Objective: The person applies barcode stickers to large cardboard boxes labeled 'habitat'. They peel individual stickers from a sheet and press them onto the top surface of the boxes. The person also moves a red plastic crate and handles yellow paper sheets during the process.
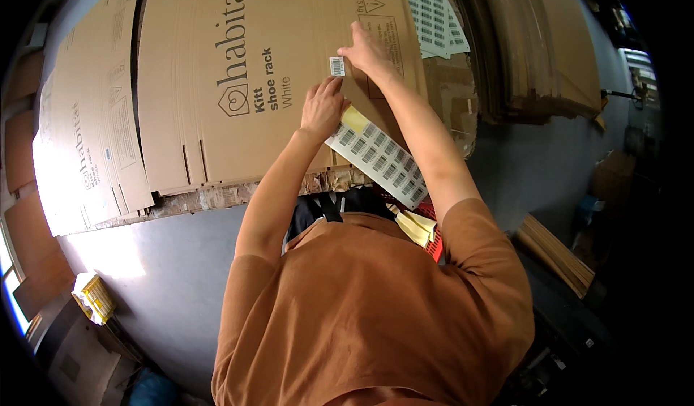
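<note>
At far left, one left carton (pixel 90 127), one yellow basket (pixel 96 297). Next, one middle carton (pixel 184 80), one label (pixel 337 66) on it. Left hand (pixel 323 107): fingers curled, gripping one label sheet (pixel 385 160). Right hand (pixel 367 50): thumb at label, fingers loosely spread; forearm blocks carton's right part. One red basket (pixel 437 245), at least two loose sheets (pixel 428 15), one carton stack (pixel 553 37).

Looks like a packing workshop, this: flattened cartons (pixel 181 52) crowd the upper left, barcode sheets (pixel 432 15) and stacked cardboard (pixel 542 44) the upper right!
</note>
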Motion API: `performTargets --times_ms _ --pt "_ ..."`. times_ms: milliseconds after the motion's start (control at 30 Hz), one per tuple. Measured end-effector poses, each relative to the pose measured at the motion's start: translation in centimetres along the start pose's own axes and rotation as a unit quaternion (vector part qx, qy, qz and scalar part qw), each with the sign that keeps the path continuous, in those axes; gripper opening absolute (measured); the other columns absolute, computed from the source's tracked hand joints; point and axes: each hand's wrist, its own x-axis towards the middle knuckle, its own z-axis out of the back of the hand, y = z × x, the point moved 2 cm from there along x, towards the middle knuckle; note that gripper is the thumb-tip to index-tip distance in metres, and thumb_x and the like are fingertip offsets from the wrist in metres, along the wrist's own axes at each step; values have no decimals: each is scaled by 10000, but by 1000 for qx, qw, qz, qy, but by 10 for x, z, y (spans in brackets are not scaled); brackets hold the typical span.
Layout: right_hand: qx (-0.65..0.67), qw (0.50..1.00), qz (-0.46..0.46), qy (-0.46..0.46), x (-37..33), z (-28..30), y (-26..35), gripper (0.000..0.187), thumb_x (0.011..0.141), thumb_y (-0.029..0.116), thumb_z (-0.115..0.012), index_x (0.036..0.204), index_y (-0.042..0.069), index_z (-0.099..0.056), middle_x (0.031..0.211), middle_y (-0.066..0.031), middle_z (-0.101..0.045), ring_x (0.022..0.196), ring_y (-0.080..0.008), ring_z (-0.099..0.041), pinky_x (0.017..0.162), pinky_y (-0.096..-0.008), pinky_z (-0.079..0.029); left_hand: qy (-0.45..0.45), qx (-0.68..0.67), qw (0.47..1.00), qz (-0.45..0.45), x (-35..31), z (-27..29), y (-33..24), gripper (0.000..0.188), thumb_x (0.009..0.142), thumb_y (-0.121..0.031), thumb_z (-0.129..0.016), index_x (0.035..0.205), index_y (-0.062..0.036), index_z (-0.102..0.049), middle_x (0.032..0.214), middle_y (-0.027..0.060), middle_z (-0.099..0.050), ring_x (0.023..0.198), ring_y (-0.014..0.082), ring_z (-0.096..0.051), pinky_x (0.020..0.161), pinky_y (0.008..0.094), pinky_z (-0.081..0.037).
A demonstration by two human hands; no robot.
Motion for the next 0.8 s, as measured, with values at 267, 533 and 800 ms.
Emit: performTargets --times_ms 267,533,800 --pt "550 829 -102 8 -143 -31 0 659 742 36 -767 1325 -8 -463 1128 -107 -566 1011 -177 -569 880 -296 -479 14 -69 997 -10 -150 45 3 187 871 -181 -634 875 5 -618 1192 115 -592 1155 279 -521 936 406 -411" --pt "592 781 -173 -94 -194 -116 62 471 754 31 -745 1186 -12 -564 1186 -145 -564 939 -197 -635 699 -289 -541 -48 -53 997 -42 -170 48 6 156 866 -189 -645 825 -44 -600 944 61 -592 893 252 -563 765 373 -438" --pt "515 832 -154 -133 -190 -132 69 438 758 56 -729 1164 3 -574 1144 -125 -612 897 -205 -654 723 -309 -538 -37 -38 998 -29 -168 56 14 172 864 -185 -653 827 -25 -600 981 84 -586 936 271 -554 801 389 -441"
